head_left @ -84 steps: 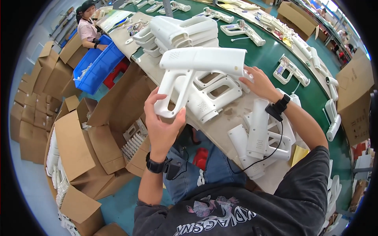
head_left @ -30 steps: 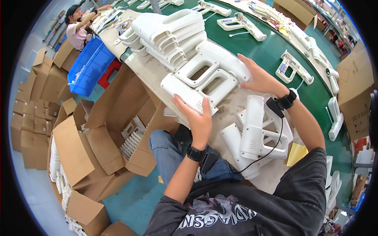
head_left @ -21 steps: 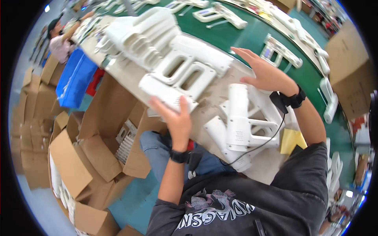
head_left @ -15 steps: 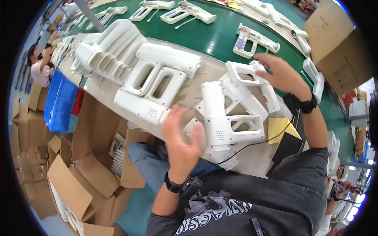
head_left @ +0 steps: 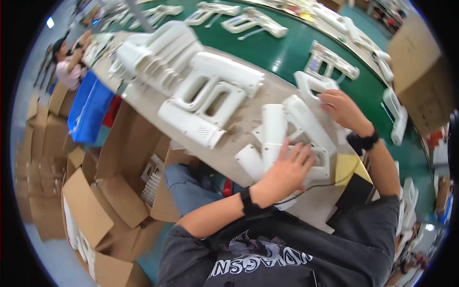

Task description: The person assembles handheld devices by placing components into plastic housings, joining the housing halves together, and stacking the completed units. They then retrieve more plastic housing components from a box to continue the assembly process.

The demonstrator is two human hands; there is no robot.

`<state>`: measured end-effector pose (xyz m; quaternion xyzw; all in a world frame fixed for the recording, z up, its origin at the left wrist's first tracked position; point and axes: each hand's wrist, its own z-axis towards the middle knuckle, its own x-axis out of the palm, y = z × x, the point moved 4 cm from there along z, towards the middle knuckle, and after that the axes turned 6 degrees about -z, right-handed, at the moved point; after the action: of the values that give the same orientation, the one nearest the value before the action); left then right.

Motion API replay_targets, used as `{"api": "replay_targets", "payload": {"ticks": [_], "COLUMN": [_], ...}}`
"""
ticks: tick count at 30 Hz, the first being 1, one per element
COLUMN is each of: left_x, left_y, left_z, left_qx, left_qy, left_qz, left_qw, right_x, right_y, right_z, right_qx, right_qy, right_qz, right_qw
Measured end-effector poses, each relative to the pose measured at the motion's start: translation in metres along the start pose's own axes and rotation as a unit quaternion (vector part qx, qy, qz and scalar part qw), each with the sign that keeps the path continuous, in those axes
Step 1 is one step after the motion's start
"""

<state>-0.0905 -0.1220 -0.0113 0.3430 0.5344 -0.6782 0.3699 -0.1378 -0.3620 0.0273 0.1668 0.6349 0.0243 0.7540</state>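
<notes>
My left hand (head_left: 287,171) lies with fingers spread on a white plastic gun-shaped housing (head_left: 274,123), partly covering its handle loop. To the right, my right hand (head_left: 343,111) has its fingers curled round another white housing with a loop handle (head_left: 302,82); the hand hides much of that piece. Between the hands, a further white housing (head_left: 311,125) lies slanted under or against the others. A thin black cable (head_left: 313,187) runs past my left hand toward a yellow sheet (head_left: 345,168) and a black flat item (head_left: 353,193).
White housings (head_left: 210,98) are stacked on the tabletop to the left. Half-shells with inner parts (head_left: 256,23) lie on the green conveyor (head_left: 275,52) beyond. A blue bin (head_left: 88,107) and open cardboard boxes (head_left: 91,203) stand at left, a tall carton (head_left: 413,71) at right. Another person (head_left: 69,62) works far left.
My left hand has moved right, from beside the stacked housings onto the housing before me. My right hand has come down onto the loop-handled housing. The view has shifted slightly.
</notes>
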Motion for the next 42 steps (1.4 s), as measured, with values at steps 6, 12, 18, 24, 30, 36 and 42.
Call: {"api": "replay_targets", "payload": {"ticks": [6, 12, 18, 24, 30, 36, 42], "left_x": [0.003, -0.042, -0.072, -0.107, -0.151, -0.188, -0.198], "left_y": [0.009, 0.0, 0.021, 0.012, 0.01, 0.032, 0.031], "left_z": [-0.003, -0.007, -0.034, -0.059, -0.084, -0.09, -0.067], "left_qx": [-0.023, -0.02, -0.105, -0.167, -0.208, -0.189, -0.001], "left_qy": [-0.059, -0.103, -0.125, -0.109, -0.107, -0.141, -0.039], "left_qz": [0.017, 0.055, 0.076, 0.064, 0.031, 0.069, 0.117], "left_qw": [0.998, 0.993, 0.984, 0.978, 0.972, 0.969, 0.992], "right_x": [-0.043, 0.015, 0.058, 0.065, 0.015, -0.061, -0.083], "right_y": [0.121, 0.174, 0.188, 0.194, 0.19, 0.205, 0.188], "right_z": [0.099, 0.211, 0.245, 0.258, 0.237, 0.155, 0.121], "right_qx": [-0.242, -0.403, -0.412, -0.415, -0.416, -0.355, -0.342], "right_qy": [-0.061, 0.019, 0.063, 0.061, 0.007, 0.121, -0.116], "right_qz": [-0.105, -0.12, -0.142, -0.127, -0.052, 0.132, -0.14], "right_qw": [0.963, 0.907, 0.898, 0.899, 0.908, 0.918, 0.922]}}
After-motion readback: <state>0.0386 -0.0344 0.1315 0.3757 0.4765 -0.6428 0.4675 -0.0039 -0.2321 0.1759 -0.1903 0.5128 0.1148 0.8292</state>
